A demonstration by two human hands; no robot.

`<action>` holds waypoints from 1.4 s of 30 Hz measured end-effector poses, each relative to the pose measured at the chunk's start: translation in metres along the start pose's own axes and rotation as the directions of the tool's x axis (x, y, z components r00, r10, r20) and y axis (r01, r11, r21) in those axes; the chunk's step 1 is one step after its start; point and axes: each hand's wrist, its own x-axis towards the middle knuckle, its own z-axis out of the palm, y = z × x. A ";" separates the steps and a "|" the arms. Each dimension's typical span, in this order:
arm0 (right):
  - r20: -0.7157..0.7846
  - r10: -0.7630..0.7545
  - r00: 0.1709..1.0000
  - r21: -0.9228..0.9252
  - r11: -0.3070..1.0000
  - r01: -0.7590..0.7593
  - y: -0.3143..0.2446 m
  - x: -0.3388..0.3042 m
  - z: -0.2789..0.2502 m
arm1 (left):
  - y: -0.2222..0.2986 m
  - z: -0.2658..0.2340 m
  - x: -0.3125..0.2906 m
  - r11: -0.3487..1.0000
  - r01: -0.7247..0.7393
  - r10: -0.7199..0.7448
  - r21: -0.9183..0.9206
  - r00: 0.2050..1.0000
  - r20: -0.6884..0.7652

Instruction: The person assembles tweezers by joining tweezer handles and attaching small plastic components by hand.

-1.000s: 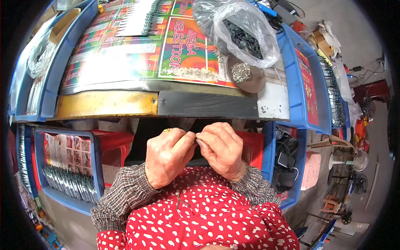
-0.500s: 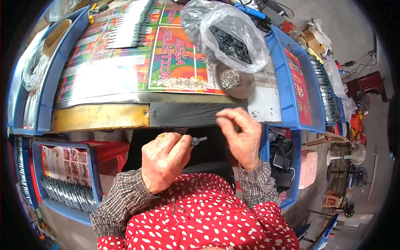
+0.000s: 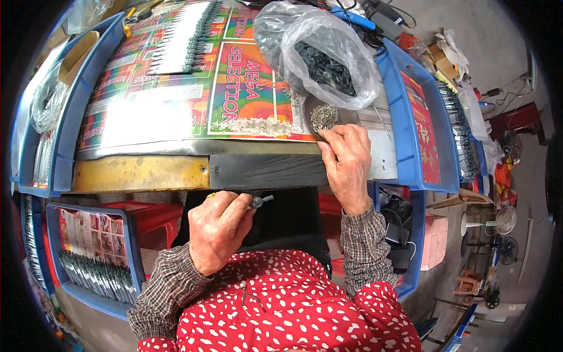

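Note:
My left hand (image 3: 217, 232) is closed round a small dark grey plastic part (image 3: 257, 202) with a narrow lighter grey tip pointing right, held over my lap below the table edge. Most of this part is hidden by the fingers. My right hand (image 3: 350, 167) reaches onto the right side of the table. Its thumb and fingertips are close together at the near edge of a pile of short silvery metal pins (image 3: 324, 115) in a round dark dish (image 3: 347, 117). Whether a pin is between them is hidden. Behind the dish lies an open clear plastic bag (image 3: 272, 38) of small dark parts (image 3: 322, 64).
A row of slim pieces with dark green ends (image 3: 192, 44) lies on white sheets at the back of the table. Blue crates (image 3: 413, 138) stand at both sides, and another blue crate (image 3: 136, 252) with packed pieces sits lower left, near a red stool (image 3: 155, 217).
My right hand has moved up and forward from the table's front edge to the pins. My left hand has shifted slightly left and down, still holding the grey part.

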 end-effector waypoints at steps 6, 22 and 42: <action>0.023 0.051 0.998 0.075 0.996 -0.052 0.000 0.001 0.000 | 0.001 0.000 -0.001 1.000 0.011 -0.011 -0.014 0.999 0.035; -0.076 0.090 0.993 0.207 0.976 -0.073 -0.024 -0.001 -0.012 | 0.005 -0.005 0.003 0.995 0.017 -0.012 -0.102 0.999 0.044; -0.131 0.164 0.978 0.316 0.942 -0.116 0.000 0.004 -0.011 | 0.006 -0.006 -0.001 0.992 0.076 -0.069 -0.096 0.994 0.082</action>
